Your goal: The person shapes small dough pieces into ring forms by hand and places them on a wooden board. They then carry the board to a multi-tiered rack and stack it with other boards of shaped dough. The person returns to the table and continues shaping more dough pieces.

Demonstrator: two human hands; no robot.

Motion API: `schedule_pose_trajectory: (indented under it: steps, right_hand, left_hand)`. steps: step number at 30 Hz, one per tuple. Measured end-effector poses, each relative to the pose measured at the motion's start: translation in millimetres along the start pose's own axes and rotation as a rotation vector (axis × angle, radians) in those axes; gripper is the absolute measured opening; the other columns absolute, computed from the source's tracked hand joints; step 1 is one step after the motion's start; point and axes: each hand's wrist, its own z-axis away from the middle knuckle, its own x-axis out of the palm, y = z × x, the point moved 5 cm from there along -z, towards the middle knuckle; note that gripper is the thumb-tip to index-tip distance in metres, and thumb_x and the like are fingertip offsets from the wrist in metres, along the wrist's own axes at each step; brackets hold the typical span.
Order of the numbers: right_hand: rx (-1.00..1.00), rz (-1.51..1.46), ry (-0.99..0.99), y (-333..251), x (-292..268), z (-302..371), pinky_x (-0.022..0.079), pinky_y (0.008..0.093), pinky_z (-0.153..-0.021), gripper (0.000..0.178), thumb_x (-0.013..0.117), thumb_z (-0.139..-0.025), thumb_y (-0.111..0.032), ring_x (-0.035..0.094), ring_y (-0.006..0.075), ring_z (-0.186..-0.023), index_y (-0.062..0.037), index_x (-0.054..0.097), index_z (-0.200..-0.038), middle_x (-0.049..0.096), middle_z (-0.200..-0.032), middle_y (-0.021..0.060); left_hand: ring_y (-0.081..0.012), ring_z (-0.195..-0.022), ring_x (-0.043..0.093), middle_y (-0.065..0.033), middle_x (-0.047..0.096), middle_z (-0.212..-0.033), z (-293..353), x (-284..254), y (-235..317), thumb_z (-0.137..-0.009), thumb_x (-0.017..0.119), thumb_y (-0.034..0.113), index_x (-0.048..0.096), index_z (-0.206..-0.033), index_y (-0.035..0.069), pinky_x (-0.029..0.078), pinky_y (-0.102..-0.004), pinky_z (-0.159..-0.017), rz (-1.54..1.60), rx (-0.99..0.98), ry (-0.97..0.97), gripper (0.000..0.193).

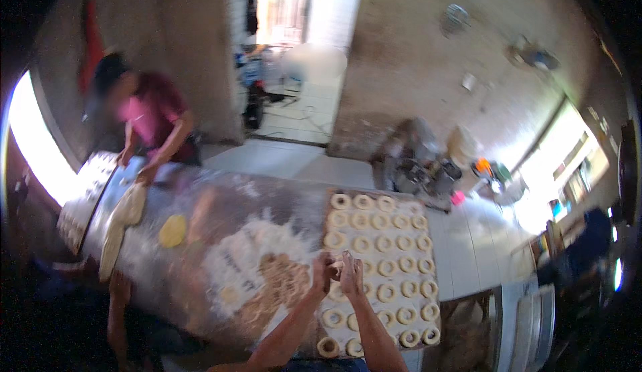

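My left hand (pixel 324 273) and my right hand (pixel 351 277) meet above the left side of a tray (pixel 348 239) of dough rings. Fingers of both are closed around a small pale piece of dough (pixel 338 265), which shows partly between them; its full shape is hidden. Raw dough rings (pixel 386 293) lie in rows on the tray, under and beyond my hands. Left of my hands, white flour (pixel 234 251) is spread on the table beside a patch of tan crumbly material (pixel 284 282).
The metal-looking table (pixel 180 198) carries a yellow round lump (pixel 173 231) and a long dough strip (pixel 120 225). A co-worker in a maroon shirt (pixel 157 108) handles that strip's far end. Another person's arm (pixel 119 298) reaches in at lower left. Pots and bags (pixel 418 161) stand beyond the tray.
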Motion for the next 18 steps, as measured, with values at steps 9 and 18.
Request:
schedule_pose_trajectory:
  steps: [9,18]
  right_hand:
    - [-0.108,-0.310,0.128,41.2,-120.2,-107.8,0.040,0.0387,-0.057,0.042,0.046,-0.098,-0.030,0.046,0.0256,-0.057,0.0043,0.054,-0.075,0.050,-0.063,0.0170]
    - [-0.171,0.227,0.097,-16.6,-194.7,-187.2,0.038,0.0467,-0.058,0.045,0.039,-0.098,-0.033,0.048,0.0408,-0.059,0.0046,0.055,-0.079,0.050,-0.061,0.0256]
  left_hand:
    - [-0.0245,-0.105,0.052,-0.0134,0.050,-0.121,-108.9,119.3,-66.7,-0.097,0.046,0.037,0.044,-0.129,0.005,0.045,-0.0360,-0.085,0.188,-0.169,0.044,0.045]
    - [-0.0147,-0.067,0.058,-0.0035,0.057,-0.082,-157.0,241.6,-14.1,-0.097,0.048,0.035,0.054,-0.094,0.008,0.048,-0.0315,-0.061,0.257,-0.229,-0.104,0.028]
